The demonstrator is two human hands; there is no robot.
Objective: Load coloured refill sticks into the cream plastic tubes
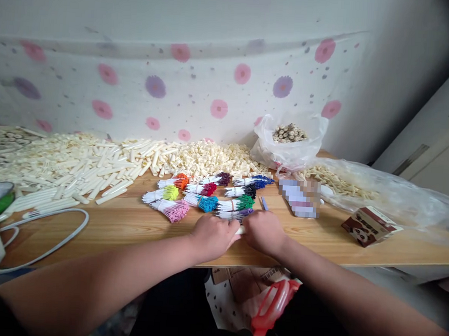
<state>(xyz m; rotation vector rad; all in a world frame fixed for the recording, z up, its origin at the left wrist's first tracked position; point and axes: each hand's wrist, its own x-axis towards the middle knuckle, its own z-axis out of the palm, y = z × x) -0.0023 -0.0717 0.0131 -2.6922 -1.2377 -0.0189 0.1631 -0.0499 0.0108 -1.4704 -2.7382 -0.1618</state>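
Observation:
My left hand (213,239) and my right hand (265,232) meet at the table's front edge, both closed. Between them shows a short bit of a cream-white plastic tube (240,230), gripped from both sides; my fingers cover the rest. A slim blue piece (264,203) lies just beyond my right knuckles. Right behind my hands are rubber-banded bundles of thin white sticks with coloured ends, among them a purple bundle (232,213), a green bundle (237,204), a blue-teal bundle (201,202) and a pink bundle (170,210).
Heaps of cream plastic tubes (113,174) and short ribbed pieces (217,157) line the wall side. A plastic bag (286,154) of small parts stands at the back right. A brown-and-white box (371,226) sits on the right, a white cable (58,246) on the left.

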